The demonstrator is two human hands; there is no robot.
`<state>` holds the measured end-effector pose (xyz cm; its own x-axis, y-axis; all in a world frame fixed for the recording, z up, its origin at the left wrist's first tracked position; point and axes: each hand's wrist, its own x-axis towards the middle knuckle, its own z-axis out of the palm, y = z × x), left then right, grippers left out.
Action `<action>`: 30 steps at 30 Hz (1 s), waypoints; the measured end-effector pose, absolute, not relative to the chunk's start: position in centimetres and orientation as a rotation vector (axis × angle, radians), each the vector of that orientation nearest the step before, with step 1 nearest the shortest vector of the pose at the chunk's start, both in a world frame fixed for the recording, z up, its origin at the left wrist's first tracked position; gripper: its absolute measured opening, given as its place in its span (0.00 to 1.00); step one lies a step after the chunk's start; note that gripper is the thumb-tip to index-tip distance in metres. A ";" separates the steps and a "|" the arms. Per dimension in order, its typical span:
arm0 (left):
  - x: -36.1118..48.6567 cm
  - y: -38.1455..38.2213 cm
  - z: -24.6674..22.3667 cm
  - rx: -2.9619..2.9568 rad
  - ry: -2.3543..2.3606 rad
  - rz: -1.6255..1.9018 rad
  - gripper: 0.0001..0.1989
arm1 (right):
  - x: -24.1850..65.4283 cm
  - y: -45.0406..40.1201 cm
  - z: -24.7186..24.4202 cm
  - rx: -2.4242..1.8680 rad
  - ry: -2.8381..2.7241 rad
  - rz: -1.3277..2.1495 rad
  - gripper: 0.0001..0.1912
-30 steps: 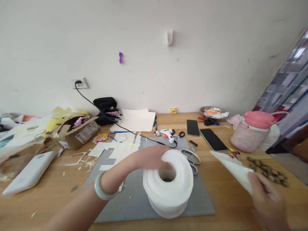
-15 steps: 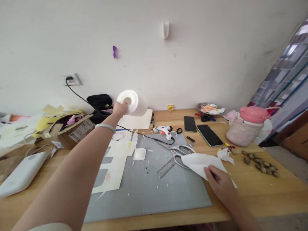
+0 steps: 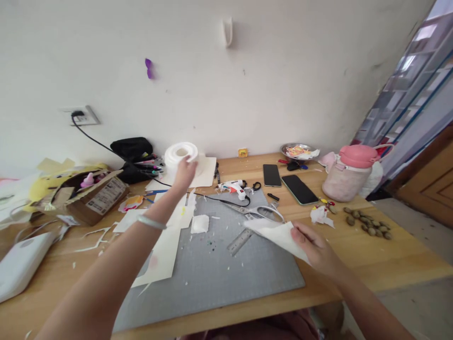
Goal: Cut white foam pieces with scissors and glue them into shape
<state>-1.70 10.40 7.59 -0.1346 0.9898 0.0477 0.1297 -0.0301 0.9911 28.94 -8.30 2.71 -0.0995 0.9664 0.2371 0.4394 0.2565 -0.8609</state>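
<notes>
At the back of the table a white tissue roll (image 3: 172, 158) stands upright, its core hole facing up. My left hand (image 3: 186, 172) grips the roll's near right side at the rim, some fingers hidden. Pinched in my right hand (image 3: 311, 241) is a white tissue sheet (image 3: 278, 234), which droops over the scissors' handles. The scissors (image 3: 264, 213) and a metal ruler (image 3: 239, 242) lie on the grey cutting mat (image 3: 226, 278). A folded white tissue pad (image 3: 200, 224) sits on the mat, left of the ruler.
A glue gun (image 3: 235, 188) with its cord lies behind the mat. Two phones, one of them a black phone (image 3: 299, 189), a pink-lidded jug (image 3: 350, 174) and several brown nuts (image 3: 371, 224) are at right. Cut paper (image 3: 164, 250), a cardboard box (image 3: 90, 196) and a white power bank (image 3: 26, 264) are at left.
The tissue roll has gone from tilted and raised to standing upright at the back, lower down. My right hand has drawn the sheet slightly up and left. The view has shifted right.
</notes>
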 end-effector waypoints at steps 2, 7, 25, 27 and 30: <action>0.8 5.8 6.9 1.431 1.108 1.132 0.19 | 27.8 -7.3 4.7 -1.244 -1.573 0.944 0.22; 4.0 -2.5 3.7 1.324 0.549 0.709 0.38 | 24.9 -1.9 6.2 -1.284 -1.549 0.596 0.20; 4.9 -2.4 -0.3 1.044 0.950 0.973 0.16 | 20.9 -2.8 1.8 -1.071 -2.126 0.539 0.14; 4.9 -2.5 -0.2 1.053 0.941 0.978 0.17 | 20.4 -3.0 1.2 -1.053 -2.032 0.786 0.14; 4.8 -2.5 0.0 0.970 0.991 1.001 0.18 | 20.5 -2.6 0.8 -1.043 -1.859 0.975 0.12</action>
